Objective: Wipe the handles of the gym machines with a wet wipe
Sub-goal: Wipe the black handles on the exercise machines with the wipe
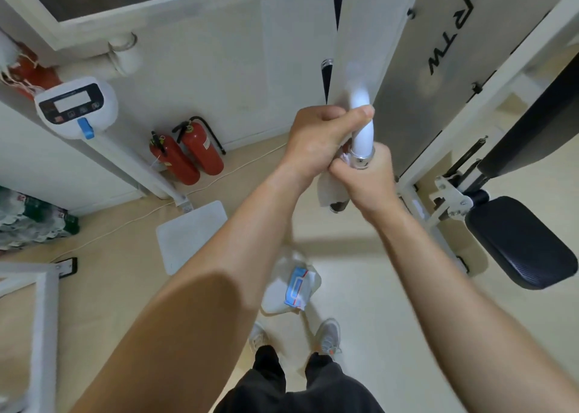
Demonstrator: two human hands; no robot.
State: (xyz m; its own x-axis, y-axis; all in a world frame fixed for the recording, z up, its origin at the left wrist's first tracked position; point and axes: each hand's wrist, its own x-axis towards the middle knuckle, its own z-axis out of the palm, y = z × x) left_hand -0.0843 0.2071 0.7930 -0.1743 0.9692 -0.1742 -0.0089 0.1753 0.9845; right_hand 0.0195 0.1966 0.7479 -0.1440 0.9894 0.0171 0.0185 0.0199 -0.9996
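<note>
Both hands, left [316,140] and right [369,181], clamped around curved glossy white handle [362,124], limp wet wipe [329,190] between.

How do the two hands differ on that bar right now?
The left hand grips the white bar higher up, bare; the right hand grips lower, below the chrome collar, around the grip with the wipe hanging beside it. Both are closed tight.

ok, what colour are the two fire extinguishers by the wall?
Red, with black hoses and nozzles. The fire extinguishers show clearly in the head view, standing on the floor against the wall.
</note>
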